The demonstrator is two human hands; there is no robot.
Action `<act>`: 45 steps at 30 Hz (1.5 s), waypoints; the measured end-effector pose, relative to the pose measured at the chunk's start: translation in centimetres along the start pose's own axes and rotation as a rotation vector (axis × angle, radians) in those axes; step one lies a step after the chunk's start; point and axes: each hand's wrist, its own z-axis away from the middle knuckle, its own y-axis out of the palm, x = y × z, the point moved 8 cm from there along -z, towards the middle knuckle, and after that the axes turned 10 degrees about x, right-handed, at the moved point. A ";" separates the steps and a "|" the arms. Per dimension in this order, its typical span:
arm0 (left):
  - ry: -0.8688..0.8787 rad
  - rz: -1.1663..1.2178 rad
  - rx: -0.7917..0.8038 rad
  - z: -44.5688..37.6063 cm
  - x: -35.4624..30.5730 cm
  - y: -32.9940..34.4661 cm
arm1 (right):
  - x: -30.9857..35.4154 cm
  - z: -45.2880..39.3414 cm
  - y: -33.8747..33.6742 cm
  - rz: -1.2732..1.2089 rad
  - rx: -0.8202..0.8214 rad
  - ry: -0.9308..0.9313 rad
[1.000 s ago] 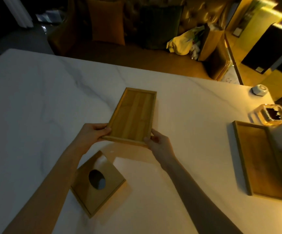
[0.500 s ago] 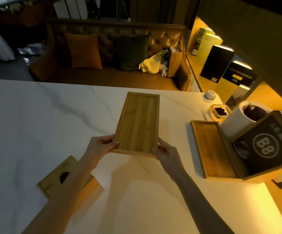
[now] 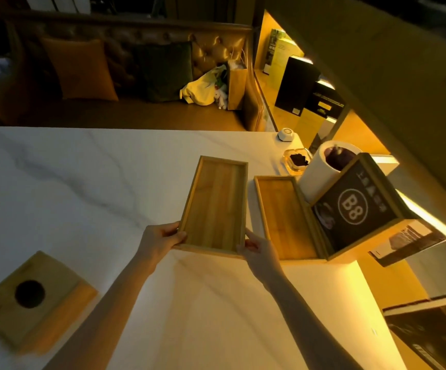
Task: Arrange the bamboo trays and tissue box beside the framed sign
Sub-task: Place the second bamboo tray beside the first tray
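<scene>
Held tray (image 3: pixel 215 206) has shifted beside second tray (image 3: pixel 283 217), both hands' fingers (image 3: pixel 175 231) gripping it.

The wood-framed black "B8" sign (image 3: pixel 358 206) hides the right edge of the flat bamboo tray (image 3: pixel 283 214) lying beside it. The square wooden tissue box with a round hole (image 3: pixel 33 300) is motion-blurred, and the dark magazine (image 3: pixel 438 335) is cut off by the frame's right edge.
</scene>
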 end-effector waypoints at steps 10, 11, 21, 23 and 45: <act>-0.088 -0.004 -0.024 -2.2 2.6 3.2 | -4.6 -2.1 -1.4 0.031 0.034 0.149; -0.096 0.004 -0.027 -2.2 2.8 3.3 | -4.7 -2.0 -1.4 0.033 0.034 0.148; -0.126 -0.032 -0.053 -3.9 4.4 3.9 | -6.5 -3.2 -1.4 -0.034 0.010 0.175; -0.131 -0.024 -0.062 -4.2 4.7 4.0 | -6.6 -3.4 -1.5 -0.026 -0.008 0.171; -0.039 -0.357 -0.127 -4.6 5.0 5.2 | -7.9 -3.4 -1.8 0.202 -0.136 0.206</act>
